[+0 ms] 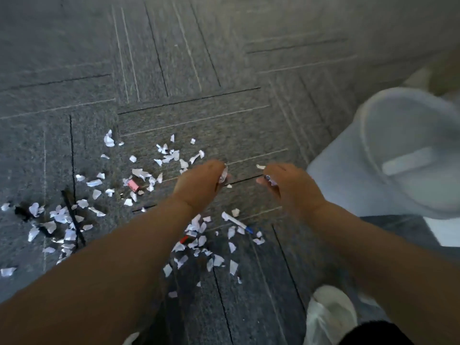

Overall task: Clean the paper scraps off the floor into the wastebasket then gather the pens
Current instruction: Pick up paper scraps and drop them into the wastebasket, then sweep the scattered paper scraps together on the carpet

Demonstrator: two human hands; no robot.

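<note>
A: State of each grip?
B: Left hand (199, 184) is clenched on scraps (223, 176); right hand (290, 186) is likewise closed on a few scraps. Both are held above the floor (224, 46).
A: Where is the rest found?
B: Many loose scraps (62, 217) are spread over the carpet, left and below the hands. Wastebasket (388, 155) is seen at right, mouth tilted toward the camera. A blue-tipped pen (237, 223) and a red one (184, 239) are lying among the paper.
A: Step judged?
B: Carry to the basket. Fists should be kept closed until over the mouth, then released well inside. Pens should be left for last.
</note>
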